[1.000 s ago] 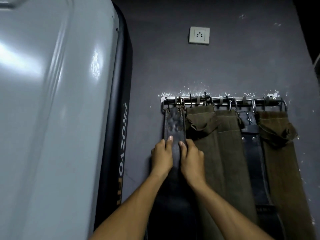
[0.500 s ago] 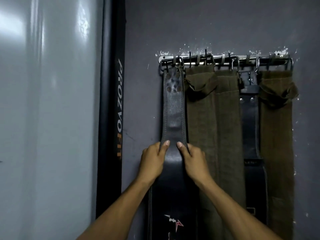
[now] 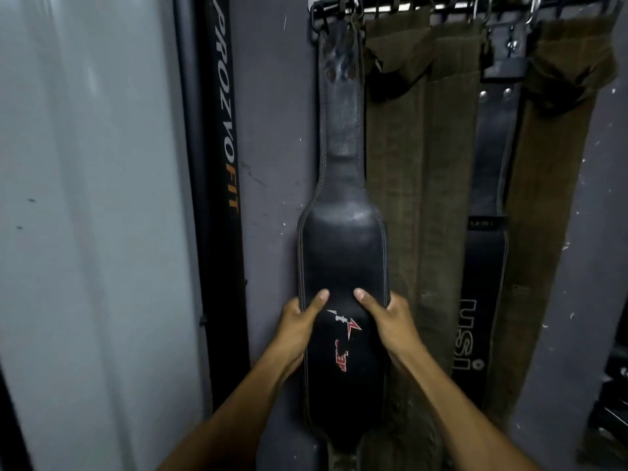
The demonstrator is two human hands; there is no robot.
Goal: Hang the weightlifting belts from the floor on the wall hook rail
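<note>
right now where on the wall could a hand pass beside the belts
Bare wall runs between the PROZVOFIT panel and the black belt that the left hand and right hand hold. More shows right of the outer brown belt. Between them the belts overlap, and the hook rail is crowded.

We grip the black leather belt point(image 3: 341, 253) at its wide part, left hand point(image 3: 299, 326) and right hand point(image 3: 390, 322) on either edge; it hangs from the hook rail point(image 3: 407, 5) beside olive canvas belts point(image 3: 407, 164).
</note>
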